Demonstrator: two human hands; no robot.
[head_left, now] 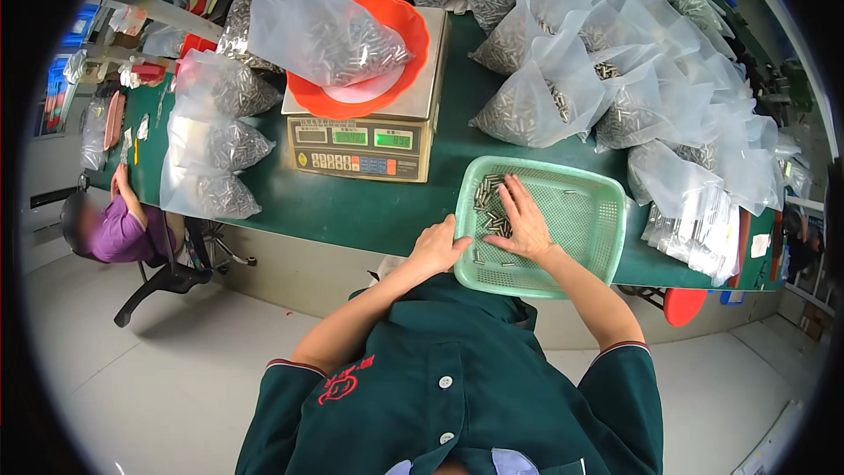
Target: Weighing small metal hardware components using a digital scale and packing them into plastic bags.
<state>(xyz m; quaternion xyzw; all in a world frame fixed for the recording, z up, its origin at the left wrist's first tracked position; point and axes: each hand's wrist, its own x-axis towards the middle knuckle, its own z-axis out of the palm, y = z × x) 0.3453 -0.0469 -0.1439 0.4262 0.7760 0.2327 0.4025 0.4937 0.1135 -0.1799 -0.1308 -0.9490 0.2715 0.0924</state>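
Note:
A mint-green plastic basket (589,268) with perforated walls lies at the table's front edge. Small metal pins (489,193) are gathered along its left inside, and a few others lie scattered on its bottom. My right hand (526,224) reaches into the basket, fingers stretched out and flat beside the pins, gripping nothing that I can see. At the left rim is my left hand (435,249), its thumb over the edge and its fingers against the outside wall, holding the basket.
A digital scale (360,145) bears an orange-red bowl (420,40) with a plastic bag of metal pins (352,48) in it. More filled bags (527,110) crowd the right and back, others (220,145) the left. A co-worker in purple (123,229) sits at far left. A red stool (684,306) stands below right.

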